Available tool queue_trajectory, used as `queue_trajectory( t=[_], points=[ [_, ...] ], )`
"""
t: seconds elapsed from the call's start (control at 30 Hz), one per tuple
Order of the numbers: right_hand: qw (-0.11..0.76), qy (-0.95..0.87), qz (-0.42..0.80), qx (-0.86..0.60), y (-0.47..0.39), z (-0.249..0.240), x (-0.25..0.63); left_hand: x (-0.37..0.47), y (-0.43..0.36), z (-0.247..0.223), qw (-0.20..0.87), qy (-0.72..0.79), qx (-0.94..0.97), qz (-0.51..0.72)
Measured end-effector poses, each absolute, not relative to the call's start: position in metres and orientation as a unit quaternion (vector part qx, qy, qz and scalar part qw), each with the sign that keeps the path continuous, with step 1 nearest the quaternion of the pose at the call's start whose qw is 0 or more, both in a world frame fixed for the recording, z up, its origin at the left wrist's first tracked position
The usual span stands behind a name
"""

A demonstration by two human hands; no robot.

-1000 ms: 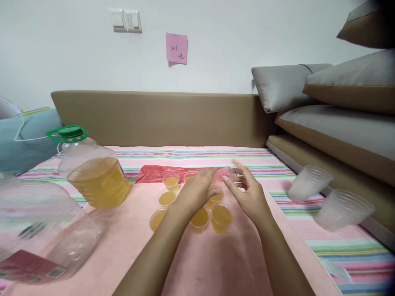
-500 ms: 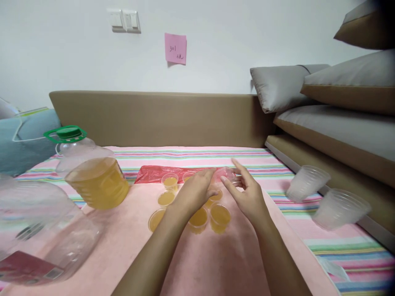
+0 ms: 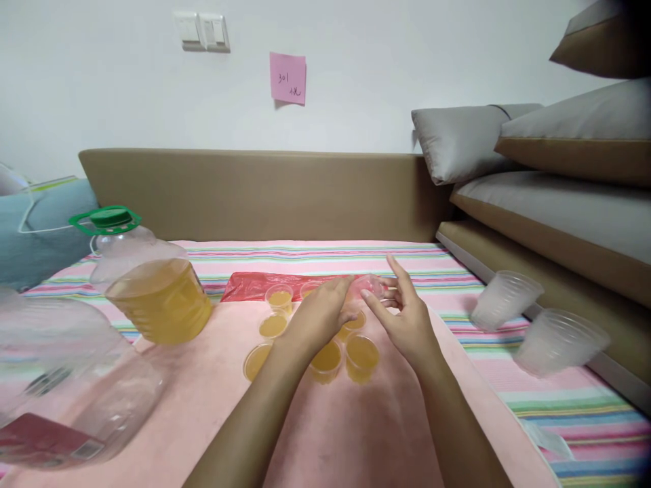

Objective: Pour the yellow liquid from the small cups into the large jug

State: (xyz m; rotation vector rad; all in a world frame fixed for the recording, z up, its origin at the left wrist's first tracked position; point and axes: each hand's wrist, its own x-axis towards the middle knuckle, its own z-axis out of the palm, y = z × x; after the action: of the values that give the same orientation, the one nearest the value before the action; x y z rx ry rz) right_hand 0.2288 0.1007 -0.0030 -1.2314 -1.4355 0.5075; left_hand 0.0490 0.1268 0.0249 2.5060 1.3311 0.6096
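A clear plastic cup lies between my hands at the far end of the pink cloth; it looks empty. My right hand has its thumb and lower fingers around the cup, with the index finger raised. From the other side, my left hand presses its fingers to the cup's left edge; its fingertips are partly hidden. Around and under my wrists stand several plastic cups of yellow drink, including a front one, a left one and a back one. My left arm covers part of the group.
A big jug of yellow liquid with a green cap stands on the left. Nearer, a transparent empty jug lies on its side. Two stacks of plastic cups lie at right, beside piled cushions. Red plastic film lies behind the cups.
My right index finger has lifted slightly. Both hands otherwise stay at the same cup, and the view has shifted a little.
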Motion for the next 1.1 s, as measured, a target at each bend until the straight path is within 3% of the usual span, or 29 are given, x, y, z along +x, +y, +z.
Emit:
queue_trajectory(
  t=[0.63, 0.93, 1.1],
  points=[
    [0.569, -0.595, 0.230, -0.519, 0.100, -0.004, 0.229, 0.048, 0.123, 0.029, 0.110, 0.472, 0.849, 0.210],
    [0.515, -0.646, 0.214, -0.521, 0.095, 0.002, 0.230, 0.043, 0.129, 0.015, 0.084, 0.461, 0.862, 0.194],
    [0.439, -0.677, 0.215, -0.551, 0.090, 0.007, 0.232, 0.047, 0.128, 0.020, 0.039, 0.414, 0.889, 0.193]
  ],
)
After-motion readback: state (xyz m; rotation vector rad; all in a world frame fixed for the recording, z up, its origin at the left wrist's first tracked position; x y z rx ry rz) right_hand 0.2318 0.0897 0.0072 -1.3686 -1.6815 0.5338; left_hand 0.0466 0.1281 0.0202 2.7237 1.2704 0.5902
